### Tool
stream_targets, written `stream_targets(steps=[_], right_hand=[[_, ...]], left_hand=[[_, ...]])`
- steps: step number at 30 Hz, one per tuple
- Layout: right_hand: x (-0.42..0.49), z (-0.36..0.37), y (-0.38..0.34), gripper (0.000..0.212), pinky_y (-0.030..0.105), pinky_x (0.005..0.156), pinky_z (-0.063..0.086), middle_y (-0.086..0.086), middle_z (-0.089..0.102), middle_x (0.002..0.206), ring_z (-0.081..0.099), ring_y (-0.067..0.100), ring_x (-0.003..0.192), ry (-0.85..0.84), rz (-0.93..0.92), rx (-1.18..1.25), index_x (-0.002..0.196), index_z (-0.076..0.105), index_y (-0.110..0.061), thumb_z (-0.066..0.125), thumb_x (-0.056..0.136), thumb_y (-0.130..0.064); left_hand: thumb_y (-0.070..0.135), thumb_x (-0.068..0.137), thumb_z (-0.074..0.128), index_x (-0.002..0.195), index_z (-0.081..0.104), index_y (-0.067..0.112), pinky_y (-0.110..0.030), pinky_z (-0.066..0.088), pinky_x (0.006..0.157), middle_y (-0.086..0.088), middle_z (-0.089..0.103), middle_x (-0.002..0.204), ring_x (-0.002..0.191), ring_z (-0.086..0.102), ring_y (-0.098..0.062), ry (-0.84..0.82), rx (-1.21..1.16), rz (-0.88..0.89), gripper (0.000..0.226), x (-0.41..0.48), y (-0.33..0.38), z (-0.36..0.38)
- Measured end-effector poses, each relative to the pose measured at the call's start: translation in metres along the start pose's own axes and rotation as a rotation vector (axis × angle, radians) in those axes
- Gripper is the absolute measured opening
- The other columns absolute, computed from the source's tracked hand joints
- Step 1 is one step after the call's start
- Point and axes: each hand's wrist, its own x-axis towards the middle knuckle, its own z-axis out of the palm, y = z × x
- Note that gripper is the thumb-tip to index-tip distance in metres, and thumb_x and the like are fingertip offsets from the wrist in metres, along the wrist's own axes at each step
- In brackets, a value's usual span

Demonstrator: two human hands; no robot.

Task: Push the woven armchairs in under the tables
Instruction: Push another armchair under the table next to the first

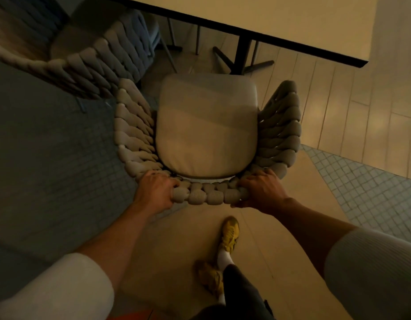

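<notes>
A woven armchair with thick pale rope arms and a cream seat cushion stands right below me, its front facing a light-topped table with a dark edge and a black pedestal base. The cushion's front edge lies just short of the table's edge. My left hand grips the woven back rim at its left end. My right hand grips the same rim at its right end. Both hands have fingers curled over the rope.
A second woven armchair stands at the left, close beside the first one's left arm. The floor changes from grey mosaic tile to pale planks. My feet in yellow shoes are behind the chair.
</notes>
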Motion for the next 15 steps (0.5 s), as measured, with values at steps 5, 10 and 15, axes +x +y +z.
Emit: stream_targets(steps=[5,10,15], right_hand=[[0.029,-0.016,0.009,0.072,0.039,0.102,0.033,-0.012,0.069,0.127,0.057,0.020,0.122,-0.020,0.026,0.008,0.133,0.062,-0.040,0.060,0.079,-0.087],[0.063,-0.038,0.011,0.075,0.040,0.105,0.033,-0.013,0.067,0.131,0.055,0.019,0.125,-0.059,0.052,0.017,0.135,0.061,-0.040,0.057,0.079,-0.089],[0.091,-0.057,0.008,0.077,0.040,0.106,0.033,-0.013,0.064,0.136,0.053,0.020,0.129,-0.087,0.079,0.030,0.137,0.060,-0.039,0.057,0.079,-0.090]], left_hand=[[0.040,0.069,0.069,0.119,0.068,0.042,-0.035,0.038,0.098,0.010,0.072,0.110,0.108,0.063,-0.017,-0.033,0.034,0.017,0.050,0.032,-0.013,-0.020],[0.041,0.069,0.070,0.122,0.067,0.042,-0.036,0.035,0.099,0.011,0.070,0.115,0.113,0.061,-0.015,-0.039,0.054,0.030,0.053,0.063,-0.039,-0.039],[0.039,0.076,0.072,0.132,0.063,0.043,-0.035,0.033,0.106,0.009,0.069,0.125,0.120,0.060,-0.014,-0.041,0.073,0.048,0.057,0.089,-0.063,-0.055]])
